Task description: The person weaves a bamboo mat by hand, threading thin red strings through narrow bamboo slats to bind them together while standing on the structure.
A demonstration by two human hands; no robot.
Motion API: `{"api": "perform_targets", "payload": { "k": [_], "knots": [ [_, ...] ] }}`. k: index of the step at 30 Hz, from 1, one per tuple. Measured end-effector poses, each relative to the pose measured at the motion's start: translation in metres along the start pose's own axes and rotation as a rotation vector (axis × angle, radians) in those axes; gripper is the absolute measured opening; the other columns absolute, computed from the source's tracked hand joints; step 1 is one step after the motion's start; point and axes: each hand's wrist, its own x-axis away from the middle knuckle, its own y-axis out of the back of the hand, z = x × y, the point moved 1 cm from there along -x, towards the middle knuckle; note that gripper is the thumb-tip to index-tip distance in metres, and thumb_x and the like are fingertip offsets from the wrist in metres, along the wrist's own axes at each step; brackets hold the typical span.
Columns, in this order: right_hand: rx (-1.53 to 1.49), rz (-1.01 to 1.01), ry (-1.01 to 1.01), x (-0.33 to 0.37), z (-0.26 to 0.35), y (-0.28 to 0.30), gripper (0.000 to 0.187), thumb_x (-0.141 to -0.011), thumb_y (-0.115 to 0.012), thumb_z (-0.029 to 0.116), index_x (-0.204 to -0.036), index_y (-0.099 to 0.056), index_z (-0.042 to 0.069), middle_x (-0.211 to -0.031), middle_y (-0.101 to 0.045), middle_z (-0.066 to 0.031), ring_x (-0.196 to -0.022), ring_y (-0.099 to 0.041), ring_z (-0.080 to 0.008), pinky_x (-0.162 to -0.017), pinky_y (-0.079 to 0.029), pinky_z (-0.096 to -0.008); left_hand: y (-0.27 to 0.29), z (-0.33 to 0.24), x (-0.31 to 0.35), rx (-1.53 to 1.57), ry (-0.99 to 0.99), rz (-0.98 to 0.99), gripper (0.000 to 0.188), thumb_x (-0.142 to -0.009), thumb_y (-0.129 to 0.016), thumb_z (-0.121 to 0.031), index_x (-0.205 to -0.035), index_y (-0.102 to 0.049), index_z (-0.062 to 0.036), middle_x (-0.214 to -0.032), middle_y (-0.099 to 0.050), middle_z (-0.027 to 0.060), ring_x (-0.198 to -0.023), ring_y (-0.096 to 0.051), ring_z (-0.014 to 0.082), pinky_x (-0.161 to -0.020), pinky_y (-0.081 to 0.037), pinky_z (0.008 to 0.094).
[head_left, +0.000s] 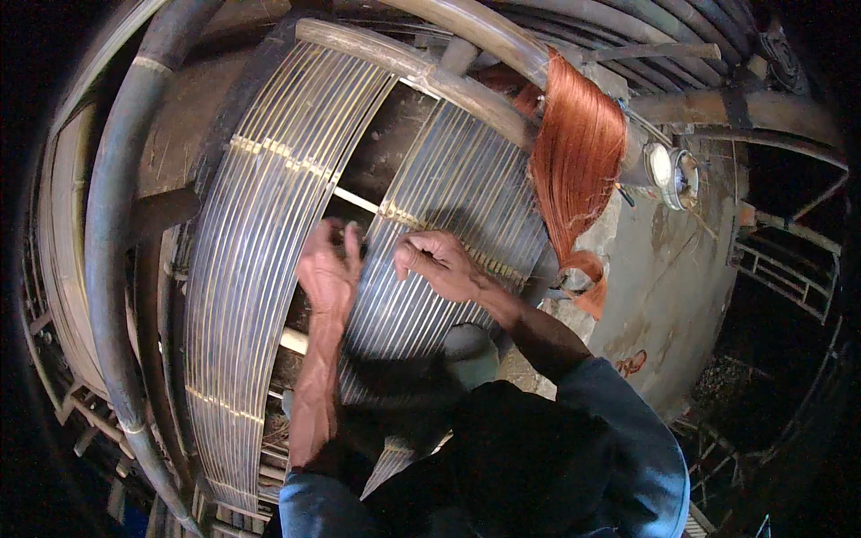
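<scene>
Two panels of thin, evenly spaced slats lie before me, the left slat panel [247,233] and the right slat panel [466,148], tied across by pale binding rows. My left hand [325,269] is over the gap between them, by the right panel's left edge. Its fingers are curled and slightly blurred, the thumb raised beside them. My right hand [441,264] hovers over or rests on the right panel, just below a binding row; which one, I cannot tell. Those fingers bend inward against the thumb. Anything thin in either grip is too small to make out.
A thick bamboo bar [386,58] crosses the panels' far end. To its right hangs a hank of orange-brown strands [578,143]. Beyond sits an open round tin [684,179] on the grey concrete surface [668,287]. A curved bamboo pole [109,233] runs along the left.
</scene>
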Motion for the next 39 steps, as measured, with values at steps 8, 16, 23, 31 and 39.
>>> {"api": "perform_targets", "payload": {
  "k": [8,16,23,31,39],
  "knots": [
    [0.032,0.025,0.053,-0.008,0.002,-0.016,0.046,-0.108,-0.05,0.035,-0.082,-0.068,0.001,-0.078,-0.066,-0.0049,-0.079,-0.061,-0.0133,-0.076,-0.049,-0.0314,0.036,0.045,-0.004,-0.56,-0.258,-0.066,0.022,-0.08,-0.063,0.0,-0.1,-0.054,-0.0044,-0.091,-0.058,0.018,-0.092,-0.061,0.0407,-0.075,-0.05,0.0535],
    [0.01,-0.019,0.011,-0.002,-0.004,-0.014,0.043,-0.107,-0.053,0.034,-0.081,-0.067,0.002,-0.079,-0.065,-0.0026,-0.078,-0.058,-0.0103,-0.075,-0.048,-0.03,0.022,0.039,0.041,0.192,0.074,-0.03,0.02,-0.092,-0.07,-0.016,-0.1,-0.07,0.0024,-0.084,-0.064,0.0187,-0.075,-0.065,0.033,-0.07,-0.051,0.0421],
    [0.027,0.015,-0.065,-0.007,-0.004,-0.019,0.043,-0.106,-0.052,0.033,-0.083,-0.068,0.001,-0.079,-0.066,-0.0039,-0.078,-0.059,-0.0125,-0.076,-0.049,-0.0313,0.004,0.025,0.037,0.046,0.071,-0.004,0.024,-0.094,-0.065,-0.019,-0.096,-0.073,0.0034,-0.084,-0.063,0.0291,-0.082,-0.062,0.045,-0.077,-0.046,0.0512],
    [0.026,0.04,-0.039,-0.01,-0.009,-0.029,0.041,-0.106,-0.054,0.032,-0.084,-0.069,0.001,-0.082,-0.067,-0.0031,-0.081,-0.06,-0.011,-0.077,-0.049,-0.0296,0.014,0.039,0.055,-0.072,0.029,-0.014,0.026,-0.097,-0.062,-0.02,-0.096,-0.072,0.0045,-0.092,-0.058,0.0283,-0.088,-0.057,0.0468,-0.079,-0.044,0.0544],
    [0.078,0.192,0.264,-0.022,0.027,-0.019,0.026,-0.099,-0.066,0.026,-0.103,-0.077,0.002,-0.092,-0.067,-0.0081,-0.087,-0.062,-0.0173,-0.078,-0.05,-0.0323,0.022,0.003,0.071,-0.438,-0.142,-0.145,0.031,-0.098,-0.059,-0.029,-0.11,-0.074,-0.0042,-0.119,-0.055,0.0168,-0.115,-0.046,0.0361,-0.098,-0.035,0.0493]
  ]
}}
